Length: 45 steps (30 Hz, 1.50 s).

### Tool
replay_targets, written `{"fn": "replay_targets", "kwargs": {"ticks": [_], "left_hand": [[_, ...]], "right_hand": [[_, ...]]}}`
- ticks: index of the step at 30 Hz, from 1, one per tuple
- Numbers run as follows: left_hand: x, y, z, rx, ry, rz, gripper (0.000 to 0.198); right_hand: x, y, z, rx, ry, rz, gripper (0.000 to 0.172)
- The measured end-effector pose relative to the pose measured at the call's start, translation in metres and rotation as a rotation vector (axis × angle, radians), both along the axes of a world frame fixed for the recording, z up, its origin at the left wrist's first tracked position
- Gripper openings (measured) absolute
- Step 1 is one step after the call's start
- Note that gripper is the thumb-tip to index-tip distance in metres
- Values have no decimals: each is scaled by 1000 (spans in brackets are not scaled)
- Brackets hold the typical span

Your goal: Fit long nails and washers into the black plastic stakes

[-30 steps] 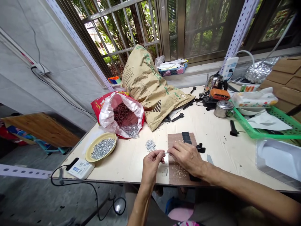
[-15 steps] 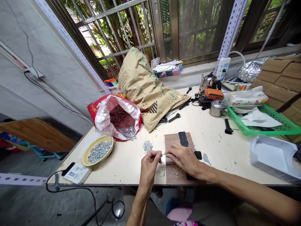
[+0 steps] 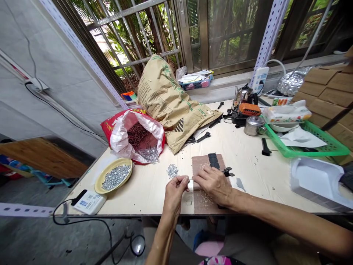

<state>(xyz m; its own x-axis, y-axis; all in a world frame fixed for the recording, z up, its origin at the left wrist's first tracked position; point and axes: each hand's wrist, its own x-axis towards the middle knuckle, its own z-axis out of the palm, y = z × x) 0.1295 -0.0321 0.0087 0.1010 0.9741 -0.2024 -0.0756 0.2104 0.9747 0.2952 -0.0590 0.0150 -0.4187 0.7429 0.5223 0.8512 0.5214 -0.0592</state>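
My left hand [image 3: 173,193] is closed in a pinch at the front of the table, left of the brown board. What its fingertips hold is too small to make out. Facing it over the board [image 3: 199,162], my right hand [image 3: 216,187] has its fingers curled together. A black piece with a forked end [image 3: 228,172] sticks out behind that hand and seems held in it. A thin metal bit shows between the two hands' fingertips. Dark square pads [image 3: 213,161] lie on the board, among pale crumbs. Beyond my left hand is a small pile of shiny metal pieces [image 3: 172,170].
To the left are a yellow bowl [image 3: 128,179] of metal pieces, a white box [image 3: 92,202] and a red bag [image 3: 106,127] of dark red screws. A brown sack [image 3: 165,103] leans behind. At right stand a metal cup [image 3: 253,126], a green basket [image 3: 335,149] and a white bin [image 3: 317,180].
The black forked end behind my right hand has turned up and now shows its fork. My right hand has rotated slightly. My left hand stays in its pinch.
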Motion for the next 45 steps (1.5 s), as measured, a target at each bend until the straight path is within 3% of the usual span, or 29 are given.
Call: {"fn": "replay_targets", "kwargs": {"ticks": [6,11,15,17,20,23,26,31,40,45], "left_hand": [[-2,-1,-1,160,185,-18,23],[0,-2,2,78,116,-63,28],[2,-5,5,110,205,-46,29],[4,-6,4,121,240,-42,29],[6,-5,2,65,181,-30,31],[8,-2,1,-84,34,-38,34],[10,-1,1,-239,-89,-71,36],[12,0,1,-306,-174,-72,37],[15,1,2,-284,-97,-100,37],[15,0,-1,-259,-49,-119,35]], "right_hand": [[3,2,-2,-431,378,-15,18],[5,7,-5,-508,568,-13,10],[7,8,-9,-581,648,19,9],[8,6,-11,-535,594,13,9],[8,2,-12,-268,355,-50,11],[9,0,-13,0,127,-70,15],[11,0,-13,123,22,-34,17],[16,-1,-14,146,-22,-33,15],[15,-2,-21,-27,117,-74,16],[17,-1,-20,-8,62,-52,18]]}}
